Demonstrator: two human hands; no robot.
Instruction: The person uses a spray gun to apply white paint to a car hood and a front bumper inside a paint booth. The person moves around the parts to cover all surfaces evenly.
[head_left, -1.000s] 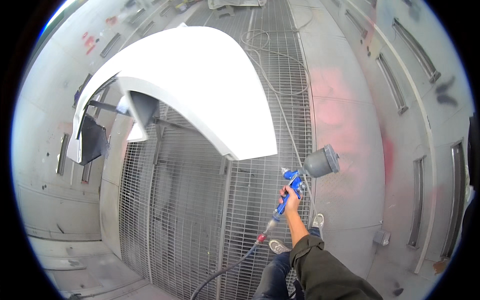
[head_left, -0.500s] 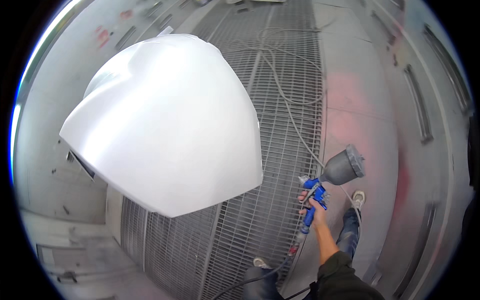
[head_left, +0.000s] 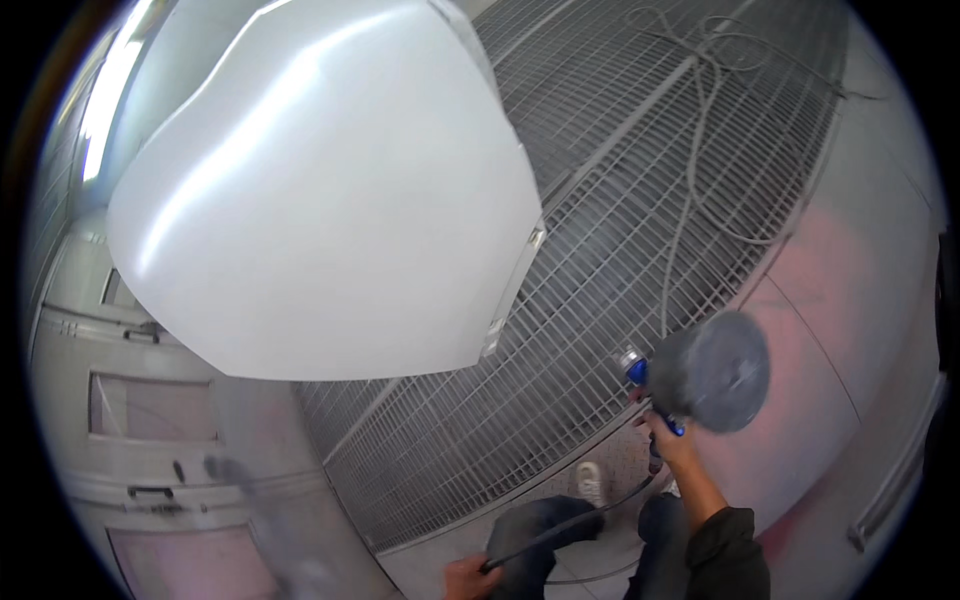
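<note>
My right hand is closed round the handle of a blue spray gun, low on the right. On top of the gun sits a grey paint cup, tilted so its round lid faces me. A dark air hose runs from the gun's lower end across my legs. At the bottom edge my left hand grips that hose. To the left stands a large, glossy white car body panel, likely a hood, apart from both hands and the gun.
Metal floor grating lies under and beside the panel. A pale hose is looped over it at the upper right. Doors with windows stand at the left, near a bright lamp. Pink overspray marks the floor at right.
My view has turned, so the panel and grating sit at a new angle. The spray gun has swung, showing more of the cup's lid. My left hand has come into view holding the hose.
</note>
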